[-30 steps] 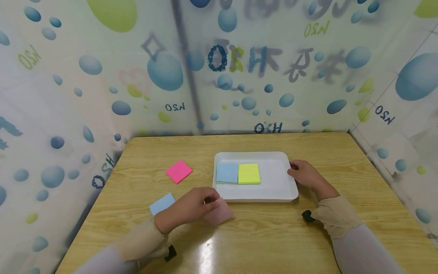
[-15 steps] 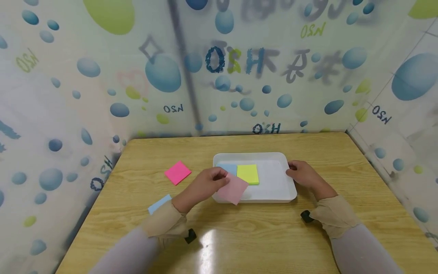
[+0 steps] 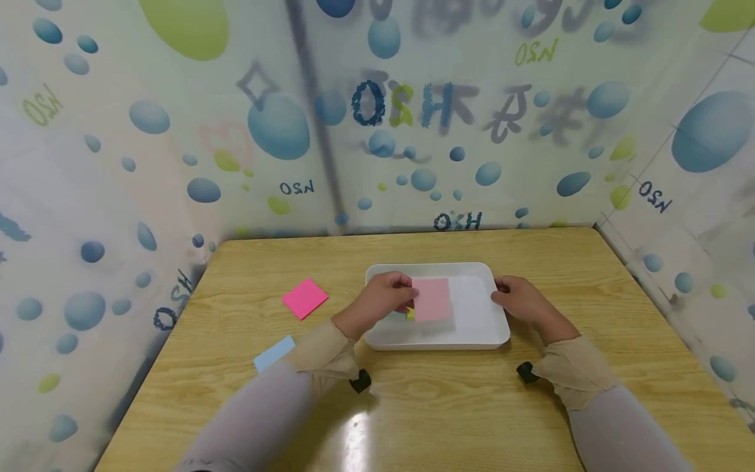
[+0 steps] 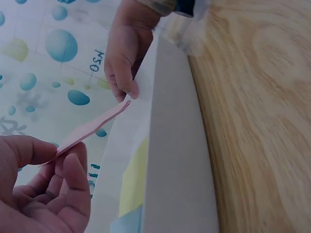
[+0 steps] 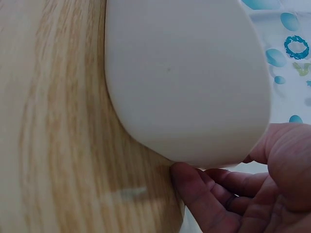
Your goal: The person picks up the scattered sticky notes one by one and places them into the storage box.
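Note:
My left hand (image 3: 382, 296) pinches a pale pink sticky note pad (image 3: 432, 299) by its left edge between thumb and fingers. The pad hangs above the white tray (image 3: 480, 308); the left wrist view shows it thin and tilted, its far edge raised. Under it in the tray lie a yellow sticky note pad (image 4: 132, 187) and a light blue one (image 4: 127, 221), both mostly hidden in the head view. At the tray's right end my right hand (image 3: 523, 301) grips the wall, thumb by the rim and fingers low on the outside (image 5: 194, 189).
Left of the tray, a bright pink sticky note pad (image 3: 305, 299) lies on the wooden table (image 3: 448, 413). Nearer me is a light blue one (image 3: 274, 354), partly covered by my left sleeve. A printed curtain (image 3: 236, 164) hangs behind the table.
My left hand has carried the pale pink pad up from in front of the tray, rightward and away from me, over the yellow pad. My right hand stays on the tray's end.

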Demonstrator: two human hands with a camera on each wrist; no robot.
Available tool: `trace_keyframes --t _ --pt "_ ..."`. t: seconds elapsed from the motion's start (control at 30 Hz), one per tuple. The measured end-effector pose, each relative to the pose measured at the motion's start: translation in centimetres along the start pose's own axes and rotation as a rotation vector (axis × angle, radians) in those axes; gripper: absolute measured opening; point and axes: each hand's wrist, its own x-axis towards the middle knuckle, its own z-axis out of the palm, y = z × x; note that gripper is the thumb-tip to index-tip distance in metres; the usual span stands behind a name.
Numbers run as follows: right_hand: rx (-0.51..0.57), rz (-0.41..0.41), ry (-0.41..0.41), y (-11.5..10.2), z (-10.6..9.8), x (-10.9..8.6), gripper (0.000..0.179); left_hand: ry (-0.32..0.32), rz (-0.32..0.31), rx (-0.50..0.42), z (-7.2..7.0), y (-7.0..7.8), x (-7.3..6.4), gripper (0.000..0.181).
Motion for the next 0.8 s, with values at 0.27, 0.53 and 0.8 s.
trace_keyframes --t 0.27,0.53,0.8 --pt "-0.012 -0.021 0.002 -0.2 -0.1 -0.1 0.056 -0.028 -0.139 0.0 1.9 0.8 2.6 0.013" --pt "-0.007 -0.033 0.016 0.1 -0.1 0.0 0.055 -0.023 -0.13 0.157 4.1 2.0 3.9 0.011" --pt "0.015 -0.018 0.02 0.1 0.0 0.0 0.055 0.004 -0.093 0.283 5.8 2.0 4.9 0.01"
